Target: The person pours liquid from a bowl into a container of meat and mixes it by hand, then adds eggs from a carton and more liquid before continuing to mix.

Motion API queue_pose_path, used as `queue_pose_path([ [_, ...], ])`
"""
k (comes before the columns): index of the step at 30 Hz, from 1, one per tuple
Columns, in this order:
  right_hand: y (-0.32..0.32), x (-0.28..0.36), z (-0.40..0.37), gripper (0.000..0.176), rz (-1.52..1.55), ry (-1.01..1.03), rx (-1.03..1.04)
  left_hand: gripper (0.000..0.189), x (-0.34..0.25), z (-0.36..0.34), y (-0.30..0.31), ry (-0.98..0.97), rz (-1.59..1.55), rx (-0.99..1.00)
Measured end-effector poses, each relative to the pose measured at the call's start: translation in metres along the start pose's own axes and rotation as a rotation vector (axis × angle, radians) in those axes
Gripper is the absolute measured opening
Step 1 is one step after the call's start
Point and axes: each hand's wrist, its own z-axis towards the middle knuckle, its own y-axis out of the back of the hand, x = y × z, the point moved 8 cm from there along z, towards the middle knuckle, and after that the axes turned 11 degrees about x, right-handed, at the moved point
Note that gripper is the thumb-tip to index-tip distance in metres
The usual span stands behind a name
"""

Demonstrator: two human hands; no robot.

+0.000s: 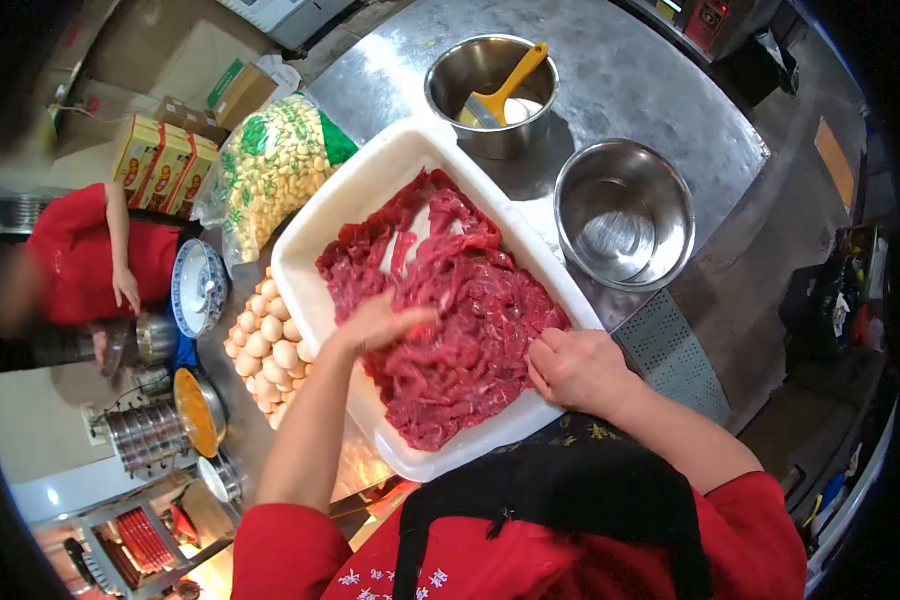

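Left hand (380, 325), fingers together, pressed the raw meat (470, 300), right hand (575, 370) fingers curled over the tray (370, 180) rim; rough mixing risked meat spilling onto adjacent eggs (265, 345).

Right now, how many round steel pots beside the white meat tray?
2: a round steel pot holding a yellow-handled brush at the tray's far corner; an empty steel pot right of it.

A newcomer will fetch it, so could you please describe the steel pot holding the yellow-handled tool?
On the stainless steel table, find the white rectangular plastic tray of raw red meat strips. Two round steel pots stand beyond it; yours is the farther steel pot, by the tray's far corner. Unlike the empty steel pot nearer the person, it holds a yellow-handled tool.
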Motion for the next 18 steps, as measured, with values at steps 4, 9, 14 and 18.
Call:
queue_pose_path([
  [4, -0.001, -0.001, 0.000, 0.015, 0.011, 0.012, 0.034, 0.065, -0.021, -0.038, -0.071, -0.189, -0.866, 0.118],
  [9, -0.004, 0.002, 0.002, 0.015, -0.027, 0.026, 0.083, 0.017, -0.038, -0.026, -0.113, -0.224, -1.554, 0.016],
  [14, 0.009, 0.001, 0.015, 0.014, 0.136, -0.033, 0.105, 0.061, -0.107, -0.078, -0.032, -0.497, -1.135, -0.171],
  [18, 0.017, -0.007, 0.045, 0.032, 0.377, -0.111, 0.128, 0.081, -0.053, -0.113, -0.016, -0.392, -0.897, -0.497],
])
